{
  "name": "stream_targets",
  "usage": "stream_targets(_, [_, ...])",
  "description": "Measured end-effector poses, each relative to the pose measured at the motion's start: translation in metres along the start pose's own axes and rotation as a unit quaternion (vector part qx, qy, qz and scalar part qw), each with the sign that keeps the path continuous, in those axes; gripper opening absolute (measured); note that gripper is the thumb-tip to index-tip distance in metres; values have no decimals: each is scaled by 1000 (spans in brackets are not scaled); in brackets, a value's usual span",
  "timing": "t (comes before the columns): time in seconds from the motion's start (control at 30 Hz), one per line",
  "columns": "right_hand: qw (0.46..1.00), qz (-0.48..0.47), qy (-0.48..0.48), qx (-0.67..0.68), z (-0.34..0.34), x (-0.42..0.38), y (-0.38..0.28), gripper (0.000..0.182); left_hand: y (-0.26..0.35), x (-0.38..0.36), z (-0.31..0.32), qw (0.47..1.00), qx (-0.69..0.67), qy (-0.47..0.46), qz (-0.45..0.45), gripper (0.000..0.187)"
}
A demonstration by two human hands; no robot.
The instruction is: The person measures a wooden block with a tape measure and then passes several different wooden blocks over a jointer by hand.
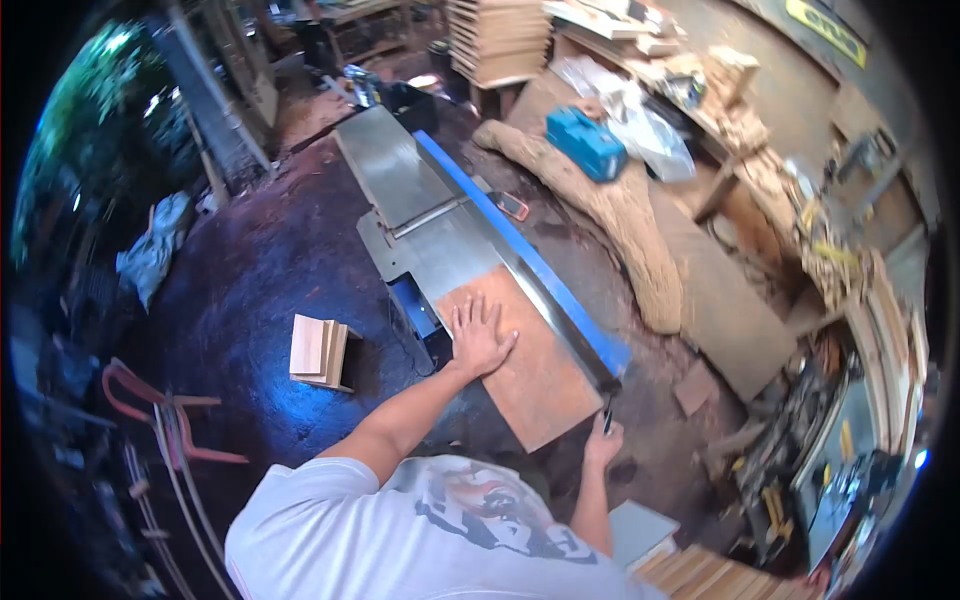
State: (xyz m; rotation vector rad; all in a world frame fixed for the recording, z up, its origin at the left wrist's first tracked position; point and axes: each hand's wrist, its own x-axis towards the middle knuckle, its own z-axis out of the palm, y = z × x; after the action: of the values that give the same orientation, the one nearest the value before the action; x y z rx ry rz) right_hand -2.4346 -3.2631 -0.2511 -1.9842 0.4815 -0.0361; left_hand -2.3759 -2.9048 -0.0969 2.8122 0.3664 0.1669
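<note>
My left hand (483, 338) lies flat, fingers spread, on a wide reddish-brown wooden board (548, 385). The board rests on the near end of a jointer's metal table (462, 248), alongside its long blue fence (530, 250), and sticks out past the table's near end. To the right of the board's near corner, my right hand (602, 442) is closed around a slim dark object (608, 418) that points up toward the fence's near end. What this object is, I cannot tell.
A small stack of wood pieces (322, 350) stands on the dark floor to the left. Right of the machine are a long rough log (610, 220) and a teal case (587, 143). Stacked boards (497, 40) rise at the back. Red-handled metal frames (175, 430) stand at lower left.
</note>
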Motion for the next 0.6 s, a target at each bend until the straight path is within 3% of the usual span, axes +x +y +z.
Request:
stream_targets(0.03, [992, 81, -47, 79, 3, 2, -12, 59, 0, -2, -4, 1000, 5, 14, -9, 82])
stream_targets(0.07, [899, 247, -121, 340, 3, -4, -30, 67, 3, 0, -6, 1000, 8, 15, -3, 81])
stream_targets(0.1, [707, 363, -154, 587, 0, -7, -46, 77, -2, 6, 5, 998, 37, 56, 11, 82])
stream_targets(0.13, [729, 373, -102, 564, 3, -9, -47, 74, -11, 2, 20, 994, 59, 88, 29, 84])
stream_targets(0.17, [756, 357, -69, 544, 8, -11, -36, 64, -14, -9, 14, 996, 66, 41, 46, 82])
stream_targets(0.2, [912, 258, -85, 307, 4, -10, -26, 44, -6, 2, 5, 996, 69, 24, 53, 80])
stream_targets(0.23, [989, 90, 66, 97, 10, -16, -34, 35, -2, 7, 10, 996, 55, 28, 60, 80])
stream_targets(0.27, [969, -76, 194, -133, 14, -27, -47, 28, -6, 7, 12, 997, 49, 32, 57, 80])
stream_targets(0.3, [989, 48, 135, 24, 6, -33, -62, 27, -9, 3, 12, 997, 46, 38, 48, 80])
stream_targets(0.33, [967, 162, 71, 182, -5, -34, -84, 28, -8, 1, 11, 997, 47, 36, 51, 80])
stream_targets(0.37, [905, 263, 1, 334, -11, -27, -96, 28, -6, 4, 11, 997, 47, 40, 50, 80])
stream_targets(0.47, [823, 306, -25, 477, -1, -24, -55, 33, -8, 0, 10, 997, 48, 39, 45, 80])
stream_targets(0.53, [941, 190, 45, 275, -3, -27, -50, 33, -3, 1, 9, 997, 48, 37, 47, 80])
stream_targets(0.6, [983, 29, 150, 101, 7, -42, -50, 36, -4, -1, 5, 997, 51, 40, 44, 79])
